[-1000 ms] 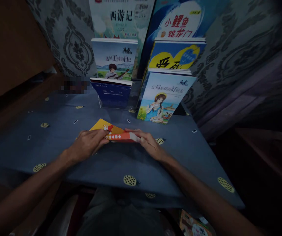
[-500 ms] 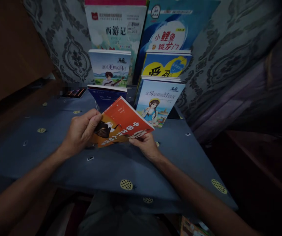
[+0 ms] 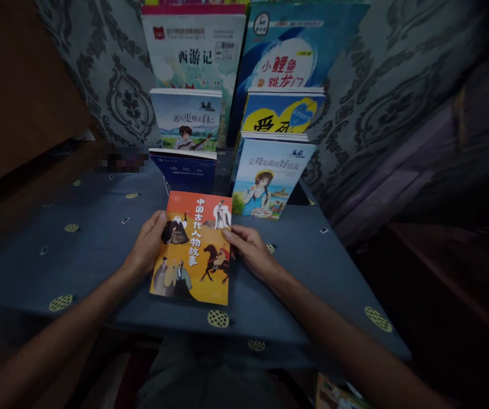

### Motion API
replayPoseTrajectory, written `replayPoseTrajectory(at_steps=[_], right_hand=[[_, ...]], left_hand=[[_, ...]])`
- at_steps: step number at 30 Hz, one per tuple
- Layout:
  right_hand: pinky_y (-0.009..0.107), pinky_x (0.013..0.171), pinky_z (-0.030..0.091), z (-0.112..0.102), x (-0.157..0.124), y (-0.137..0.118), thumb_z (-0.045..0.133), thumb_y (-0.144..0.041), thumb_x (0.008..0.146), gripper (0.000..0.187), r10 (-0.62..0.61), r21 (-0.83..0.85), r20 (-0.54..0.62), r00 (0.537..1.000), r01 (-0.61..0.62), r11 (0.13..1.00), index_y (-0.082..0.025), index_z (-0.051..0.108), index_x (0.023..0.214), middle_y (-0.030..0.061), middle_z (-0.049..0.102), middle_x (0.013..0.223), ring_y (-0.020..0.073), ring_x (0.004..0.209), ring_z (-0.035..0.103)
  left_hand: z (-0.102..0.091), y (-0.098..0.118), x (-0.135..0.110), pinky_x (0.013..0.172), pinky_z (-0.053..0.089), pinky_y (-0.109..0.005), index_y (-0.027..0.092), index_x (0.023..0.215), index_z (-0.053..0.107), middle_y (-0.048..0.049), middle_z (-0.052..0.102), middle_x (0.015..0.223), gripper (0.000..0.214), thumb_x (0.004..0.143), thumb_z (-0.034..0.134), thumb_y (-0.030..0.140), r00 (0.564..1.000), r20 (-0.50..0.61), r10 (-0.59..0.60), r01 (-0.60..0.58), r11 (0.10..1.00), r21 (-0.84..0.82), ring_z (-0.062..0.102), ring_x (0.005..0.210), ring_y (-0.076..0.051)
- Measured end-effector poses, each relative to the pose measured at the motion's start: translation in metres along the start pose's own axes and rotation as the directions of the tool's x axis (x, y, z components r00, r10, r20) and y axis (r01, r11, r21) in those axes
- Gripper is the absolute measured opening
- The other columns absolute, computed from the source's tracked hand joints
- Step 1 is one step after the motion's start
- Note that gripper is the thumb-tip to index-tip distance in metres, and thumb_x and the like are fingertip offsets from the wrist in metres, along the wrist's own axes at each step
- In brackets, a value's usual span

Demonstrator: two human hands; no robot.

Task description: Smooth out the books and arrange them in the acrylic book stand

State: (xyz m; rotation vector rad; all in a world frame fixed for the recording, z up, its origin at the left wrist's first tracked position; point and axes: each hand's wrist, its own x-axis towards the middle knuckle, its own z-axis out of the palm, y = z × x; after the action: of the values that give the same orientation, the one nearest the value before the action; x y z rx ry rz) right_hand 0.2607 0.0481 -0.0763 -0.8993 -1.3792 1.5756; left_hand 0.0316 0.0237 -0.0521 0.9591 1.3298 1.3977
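An orange and red book [image 3: 191,250] with white Chinese lettering faces me, its cover upright to my view, over the front of the table. My left hand [image 3: 148,241] grips its left edge, the fingers mostly hidden behind it. At the right edge my right hand [image 3: 250,250] pinches the cover with the thumb on top. Just beyond the held book stand a dark blue book [image 3: 182,170] and a light blue book [image 3: 272,176] with a girl in a hat on its cover.
Taller books rise behind: a pale green book [image 3: 193,45], a teal book [image 3: 299,40], a yellow and blue book [image 3: 284,111] and a guitar-cover book [image 3: 187,116]. A blue tablecloth [image 3: 99,244] with pineapples covers the table. Patterned curtain [image 3: 129,102] hangs behind.
The orange book has turned from a slant to upright, showing its whole cover, and come lower and nearer. My left hand moved down with it; both hands still hold it.
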Motion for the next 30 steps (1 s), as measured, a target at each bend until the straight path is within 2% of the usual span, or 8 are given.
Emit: replayPoseTrajectory(at_steps=[4,9,11,14,18,22,26,30], right_hand=[[0.02,0.043,0.034,0.005,0.005,0.004,0.073,-0.068,0.077,0.051,0.057,-0.111,-0.006,0.998,-0.057,0.992,-0.018,0.066,0.081,-0.0044,0.056,0.06,0.007,0.047,0.044],[0.02,0.037,0.03,0.008,0.011,0.005,0.068,-0.064,0.079,0.047,0.104,-0.217,-0.02,0.994,-0.106,0.97,-0.018,0.064,0.088,-0.0049,0.056,0.058,0.0074,0.043,0.043],[0.02,0.037,0.031,0.008,0.012,0.003,0.067,-0.06,0.081,0.045,0.114,-0.273,-0.024,0.993,-0.117,0.955,-0.018,0.063,0.096,-0.0057,0.057,0.056,0.0079,0.04,0.043],[0.02,0.036,0.031,0.008,0.013,-0.001,0.066,-0.055,0.083,0.042,0.149,-0.353,-0.019,0.989,-0.146,0.924,-0.018,0.06,0.103,-0.0063,0.058,0.053,0.0085,0.037,0.042],[0.022,0.039,0.036,0.007,0.016,-0.005,0.06,-0.044,0.091,0.034,0.188,-0.459,-0.013,0.982,-0.173,0.872,-0.016,0.06,0.11,-0.005,0.06,0.054,0.0102,0.037,0.046],[0.026,0.048,0.041,0.002,0.017,-0.004,0.061,-0.038,0.093,0.032,0.097,-0.657,-0.027,0.995,-0.091,0.749,-0.016,0.062,0.116,-0.0012,0.065,0.062,0.0136,0.045,0.054],[0.032,0.061,0.048,0.002,0.02,-0.002,0.061,-0.031,0.093,0.039,-0.177,-0.852,-0.035,0.984,0.063,0.519,-0.017,0.062,0.129,0.0028,0.07,0.071,0.0213,0.061,0.062],[0.042,0.089,0.054,0.013,0.032,0.003,0.051,-0.024,0.099,0.036,-0.393,-0.849,0.231,0.89,0.382,0.366,-0.02,0.062,0.133,0.0121,0.075,0.11,0.0284,0.102,0.068]], left_hand=[[-0.011,-0.018,0.006,0.07,0.057,-0.03,0.02,0.111,0.059,0.0005,0.072,0.08,0.052,0.072,0.074,0.052,0.994,0.075,-0.075,0.069,0.995,0.074,0.07,0.074,-0.019],[-0.031,-0.014,0.014,0.062,0.052,-0.03,0.018,0.129,0.053,-0.0019,0.072,0.079,0.059,0.08,0.064,0.05,0.986,0.161,-0.042,-0.033,0.897,0.441,0.07,0.072,-0.023],[-0.039,-0.007,0.017,0.066,0.051,-0.033,0.019,0.132,0.054,-0.0042,0.073,0.082,0.056,0.087,0.057,0.052,0.976,0.218,-0.019,-0.132,0.745,0.654,0.071,0.077,-0.026],[-0.043,0.008,0.018,0.073,0.05,-0.038,0.019,0.131,0.058,-0.0088,0.075,0.087,0.05,0.096,0.047,0.052,0.949,0.307,-0.074,-0.263,0.352,0.898,0.072,0.087,-0.032],[-0.032,0.02,0.014,0.078,0.051,-0.042,0.019,0.127,0.061,-0.0146,0.074,0.103,0.045,0.102,0.038,0.048,0.958,0.262,-0.114,-0.263,0.002,0.965,0.07,0.099,-0.036],[-0.02,0.015,0.019,0.094,0.053,-0.045,0.016,0.132,0.058,-0.0171,0.063,0.13,0.04,0.103,0.04,0.036,0.92,0.388,0.049,-0.388,-0.019,0.922,0.06,0.122,-0.034],[-0.018,0.0,0.028,0.103,0.05,-0.048,0.012,0.134,0.058,-0.0177,0.06,0.132,0.039,0.103,0.039,0.027,0.88,0.463,0.103,-0.468,0.029,0.883,0.059,0.12,-0.033],[-0.021,-0.014,0.031,0.104,0.049,-0.051,0.011,0.135,0.058,-0.0197,0.06,0.134,0.042,0.104,0.035,0.027,0.857,0.471,0.211,-0.491,0.055,0.869,0.058,0.12,-0.033]])
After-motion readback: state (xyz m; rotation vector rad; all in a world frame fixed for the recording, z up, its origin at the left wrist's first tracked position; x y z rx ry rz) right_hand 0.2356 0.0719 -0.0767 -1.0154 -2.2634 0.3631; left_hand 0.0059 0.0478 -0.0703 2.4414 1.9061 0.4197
